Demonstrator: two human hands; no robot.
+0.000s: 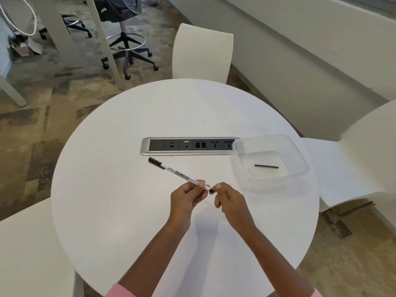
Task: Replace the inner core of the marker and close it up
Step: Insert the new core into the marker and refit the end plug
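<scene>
A white whiteboard marker (176, 171) with a black cap at its far left end is held slanted above the round white table (120, 211). My left hand (188, 198) grips its near end. My right hand (228, 197) pinches the small black end piece (211, 190) at the marker's right tip with thumb and forefinger. A thin black inner core (266, 166) lies flat inside a clear plastic container (297, 151) at the right of the table, apart from both hands.
A grey power and data socket strip (188, 146) is set into the table's middle, beyond the marker. White chairs stand at the far side (202, 52), right (353, 159) and near left (27, 249). A black office stool (126, 39) is on the carpet behind.
</scene>
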